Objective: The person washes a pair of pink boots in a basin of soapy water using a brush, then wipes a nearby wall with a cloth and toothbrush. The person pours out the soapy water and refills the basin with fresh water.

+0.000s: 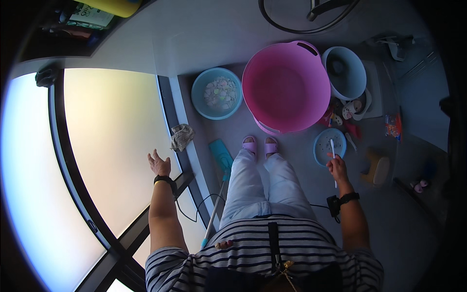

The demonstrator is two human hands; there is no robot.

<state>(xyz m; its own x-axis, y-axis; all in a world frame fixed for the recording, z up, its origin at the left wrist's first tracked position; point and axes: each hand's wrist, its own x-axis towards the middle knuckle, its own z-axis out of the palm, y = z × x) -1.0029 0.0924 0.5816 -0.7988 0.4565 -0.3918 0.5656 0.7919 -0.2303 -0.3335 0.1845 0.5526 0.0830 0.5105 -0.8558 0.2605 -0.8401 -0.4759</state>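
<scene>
My left hand [159,164] is raised in front of the frosted window, fingers spread and nothing in it. Near it a crumpled grey cloth [182,137] lies on the window ledge. In my right hand [337,168] is a thin white stick or handle [332,148], whose upper end overlaps a small light-blue basin [323,140] with dark specks inside. Ahead stands a large pink tub [286,87] with handle openings. To its left is a round blue basin [220,93] holding many pale pieces; to its right is a pale-blue bucket [344,73] with something dark inside.
A turquoise flat mop [220,155] leans along the left ledge. Shoes [351,109], an orange packet [393,127] and a yellow-brown stool [376,168] are on the right. A metal ring-shaped fixture [310,29] juts in at the top; a shelf with bottles is upper left.
</scene>
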